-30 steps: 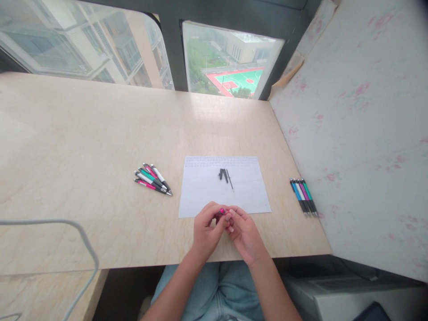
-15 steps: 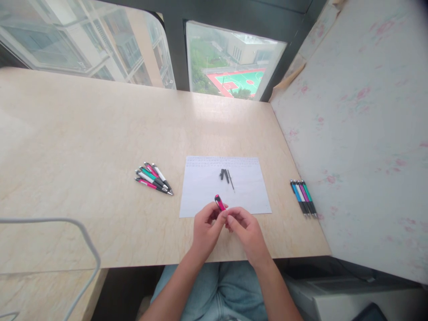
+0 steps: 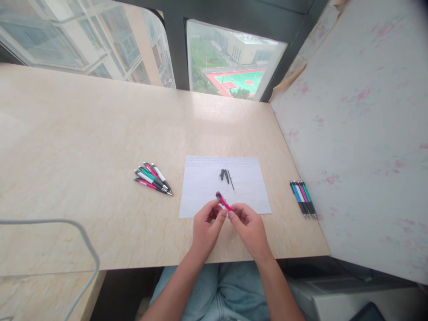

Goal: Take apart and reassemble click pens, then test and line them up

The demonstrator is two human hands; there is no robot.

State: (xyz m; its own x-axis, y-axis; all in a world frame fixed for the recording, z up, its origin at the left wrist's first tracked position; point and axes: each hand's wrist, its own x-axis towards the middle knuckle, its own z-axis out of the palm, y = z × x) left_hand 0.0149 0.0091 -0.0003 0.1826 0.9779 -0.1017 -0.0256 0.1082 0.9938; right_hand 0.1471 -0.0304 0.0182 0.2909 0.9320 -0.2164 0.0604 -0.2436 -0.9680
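The largest thing is the beige, marble-patterned tabletop (image 3: 100,142), and beside it, on the right, stands the pale wall with pink flowers (image 3: 368,133). On the tabletop lies a white sheet of paper (image 3: 197,191), with lines of small writing along its far edge. Over the near edge of this sheet the two bare hands come close together. The left hand (image 3: 207,223) is half curled, its thumb and fingers closed around the pink piece; the right hand (image 3: 249,227) has its fingers bent, and its thumb and forefinger appear to pinch the lower end. On the left lies a fan of pink, white and green pens with black grips (image 3: 152,179); on the right, near the wall, a neat row of blue, white, purple and green pens (image 3: 303,196). The held thing is a slim pink pen barrel with a dark clip (image 3: 223,202), tilted, its upper end toward the left. Beyond it, on the paper, are a short black piece (image 3: 222,174), a black tube (image 3: 226,176) and a thin dark refill (image 3: 231,180), side by side. I judge that the step is fine work on the barrel's lower end, and the next move calls for a steady left grip with small right-finger motions.
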